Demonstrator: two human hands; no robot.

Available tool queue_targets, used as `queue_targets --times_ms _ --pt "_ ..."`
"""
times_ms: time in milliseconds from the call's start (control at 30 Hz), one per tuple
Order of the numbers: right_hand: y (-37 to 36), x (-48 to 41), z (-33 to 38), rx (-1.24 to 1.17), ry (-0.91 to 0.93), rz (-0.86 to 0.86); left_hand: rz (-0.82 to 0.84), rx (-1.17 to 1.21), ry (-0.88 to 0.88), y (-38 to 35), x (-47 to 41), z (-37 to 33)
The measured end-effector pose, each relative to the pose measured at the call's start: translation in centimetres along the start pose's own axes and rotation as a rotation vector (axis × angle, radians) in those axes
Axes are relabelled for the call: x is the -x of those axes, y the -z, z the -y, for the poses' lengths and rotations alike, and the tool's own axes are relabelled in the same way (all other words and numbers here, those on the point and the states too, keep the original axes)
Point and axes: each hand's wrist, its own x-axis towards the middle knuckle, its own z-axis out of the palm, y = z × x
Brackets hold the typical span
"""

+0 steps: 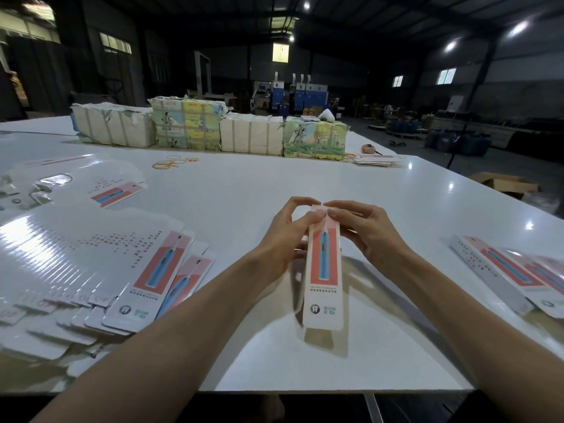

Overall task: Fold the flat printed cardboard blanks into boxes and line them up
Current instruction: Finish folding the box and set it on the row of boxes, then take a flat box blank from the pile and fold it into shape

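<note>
A: Far left, what lies fanned on the bench [244, 184]?
B: The flat blanks [100, 270], glossy and still unfolded.
A: And at centre?
B: The left hand [287, 236] has its grip closed on the upper end of the half-formed box [325, 270], which is held just above the bench. The right hand [366, 233] pinches the same end.
A: Handling?
B: Probably light, slick, easily creased card, best held by its edges beside the fold. What appear to be folded boxes [518, 276] lie far right.
</note>
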Motion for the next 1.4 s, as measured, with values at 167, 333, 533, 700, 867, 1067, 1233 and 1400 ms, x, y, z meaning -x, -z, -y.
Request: queue_targets --times_ms 167,333,533,700,867,1067,1233,1400 --pt "0.1 0.2 -0.1 0.013 0.018 -0.05 0.015 0.008 -0.01 0.0 -0.2 0.2" --pt "-0.1 0.2 -0.1 0.031 0.029 -0.038 0.003 0.035 0.024 0.2 -0.2 -0.2" --pt "0.1 0.0 -0.4 0.067 0.037 -0.037 0.019 0.033 0.04 0.3 -0.2 -0.3" --pt "0.3 0.0 -0.8 0.038 0.054 0.004 0.05 0.054 0.072 0.0 -0.1 0.1" --pt "0.1 -0.4 -1.8 0.278 0.09 -0.091 0.161 0.121 0.141 0.1 0.0 0.1" --pt "-1.0 0.1 -0.1 0.829 0.223 -0.085 0.025 0.282 0.106 0.3 -0.4 0.0" --pt "-1.5 2.3 1.4 1.203 0.279 0.213 -0.045 0.429 0.135 -0.5 -0.6 0.3" --pt "2.0 4.4 1.4 1.291 0.28 0.05 0.06 0.521 0.15 -1.0 -0.8 0.3"
